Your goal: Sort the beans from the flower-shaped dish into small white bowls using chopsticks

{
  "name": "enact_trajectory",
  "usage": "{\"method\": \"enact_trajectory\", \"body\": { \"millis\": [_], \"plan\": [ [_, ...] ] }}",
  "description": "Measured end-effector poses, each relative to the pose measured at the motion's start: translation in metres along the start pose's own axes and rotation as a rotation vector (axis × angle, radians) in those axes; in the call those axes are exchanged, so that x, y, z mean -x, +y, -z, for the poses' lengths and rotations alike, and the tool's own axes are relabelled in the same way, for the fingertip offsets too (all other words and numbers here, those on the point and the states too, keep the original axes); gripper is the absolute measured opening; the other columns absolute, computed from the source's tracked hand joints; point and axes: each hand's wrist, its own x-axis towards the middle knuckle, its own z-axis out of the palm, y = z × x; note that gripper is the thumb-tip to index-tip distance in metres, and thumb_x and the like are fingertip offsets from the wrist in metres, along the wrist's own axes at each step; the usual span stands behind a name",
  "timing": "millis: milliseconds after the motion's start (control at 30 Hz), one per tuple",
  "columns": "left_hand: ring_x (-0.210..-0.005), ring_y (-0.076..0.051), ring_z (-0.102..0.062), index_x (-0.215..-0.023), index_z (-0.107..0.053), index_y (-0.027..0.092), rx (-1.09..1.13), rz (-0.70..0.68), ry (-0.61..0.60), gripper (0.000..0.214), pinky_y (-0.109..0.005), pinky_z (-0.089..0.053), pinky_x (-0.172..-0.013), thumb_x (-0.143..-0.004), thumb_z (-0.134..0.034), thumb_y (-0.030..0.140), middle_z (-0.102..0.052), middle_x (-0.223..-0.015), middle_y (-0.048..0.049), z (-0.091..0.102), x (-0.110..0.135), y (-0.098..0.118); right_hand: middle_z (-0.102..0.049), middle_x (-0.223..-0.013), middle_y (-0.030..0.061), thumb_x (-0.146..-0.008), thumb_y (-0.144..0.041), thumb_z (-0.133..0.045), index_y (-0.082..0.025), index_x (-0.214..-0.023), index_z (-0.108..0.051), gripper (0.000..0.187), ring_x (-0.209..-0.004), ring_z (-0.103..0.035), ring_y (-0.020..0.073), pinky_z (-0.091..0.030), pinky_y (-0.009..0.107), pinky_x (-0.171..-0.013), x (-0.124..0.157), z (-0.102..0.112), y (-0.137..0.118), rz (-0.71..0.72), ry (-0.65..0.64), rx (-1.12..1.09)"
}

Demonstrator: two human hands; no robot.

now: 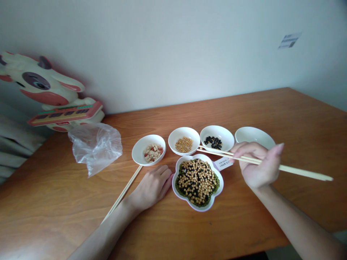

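My right hand (258,164) is closed around a pair of wooden chopsticks (298,171). Their tips reach left to the rim of the small bowl of black beans (217,139). My left hand (153,186) rests on the wooden table (284,115) with its fingers curled loosely, touching the left side of a flower-shaped white bowl (198,182) filled with mixed yellow, black and green beans. Nothing is in the left hand. A small white label (223,163) lies beside that bowl, under the chopsticks.
Behind the mixed bowl stand a bowl of peanuts and seeds (149,150), a bowl of yellow beans (184,141) and an empty white bowl (254,137). A second chopstick pair (123,193) lies left of my left hand. A crumpled clear plastic bag (94,146) and a cartoon toy (51,94) sit far left.
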Motion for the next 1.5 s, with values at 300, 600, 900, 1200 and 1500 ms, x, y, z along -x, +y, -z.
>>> {"method": "enact_trajectory", "body": {
  "millis": [300, 600, 900, 1200, 1500],
  "plan": [
    [-0.082, -0.02, -0.057, -0.09, -0.056, 0.018, -0.018, -0.008, -0.004, 0.028, -0.032, -0.045, -0.075, -0.11, -0.039, 0.026, -0.062, -0.093, -0.0062, -0.003, 0.002, -0.003, -0.068, -0.072, 0.0076, -0.104, -0.07, -0.014, -0.023, -0.079, -0.072, 0.079, -0.073, -0.064, 0.0249, -0.049, 0.039, -0.069, -0.003, -0.008, 0.019, 0.061, -0.139, 0.178],
    [-0.08, -0.019, -0.056, -0.089, -0.056, 0.018, -0.022, -0.016, -0.002, 0.029, -0.032, -0.044, -0.073, -0.11, -0.039, 0.026, -0.061, -0.092, -0.006, -0.002, 0.001, -0.002, -0.064, -0.068, 0.007, -0.102, -0.072, -0.005, -0.025, -0.072, -0.067, 0.083, -0.064, -0.057, 0.0242, -0.041, 0.04, -0.063, -0.008, 0.03, 0.01, -0.005, -0.449, 0.332],
    [-0.082, -0.019, -0.057, -0.09, -0.057, 0.018, -0.012, -0.01, -0.015, 0.028, -0.032, -0.046, -0.075, -0.111, -0.038, 0.026, -0.061, -0.093, -0.0062, -0.001, 0.001, -0.002, -0.066, -0.073, 0.0047, -0.105, -0.067, -0.005, -0.024, -0.079, -0.065, 0.079, -0.066, -0.054, 0.0214, -0.037, 0.037, -0.064, -0.007, 0.025, 0.006, 0.015, -0.548, 0.448],
    [-0.082, -0.019, -0.058, -0.09, -0.057, 0.018, -0.01, -0.019, 0.002, 0.027, -0.032, -0.046, -0.075, -0.11, -0.04, 0.025, -0.062, -0.093, -0.0061, -0.002, 0.001, -0.002, -0.066, -0.076, 0.0035, -0.107, -0.065, -0.009, -0.022, -0.083, -0.066, 0.076, -0.068, -0.058, 0.0182, -0.039, 0.034, -0.065, -0.003, 0.022, 0.01, 0.043, -0.574, 0.448],
    [-0.081, -0.019, -0.058, -0.088, -0.056, 0.018, -0.02, -0.028, 0.009, 0.028, -0.031, -0.046, -0.074, -0.11, -0.039, 0.024, -0.062, -0.092, -0.006, 0.0, -0.001, -0.001, -0.065, -0.073, 0.0042, -0.105, -0.069, -0.01, -0.022, -0.079, -0.065, 0.077, -0.067, -0.058, 0.0199, -0.04, 0.036, -0.065, -0.005, 0.022, 0.004, 0.031, -0.572, 0.434]
  ]
}}
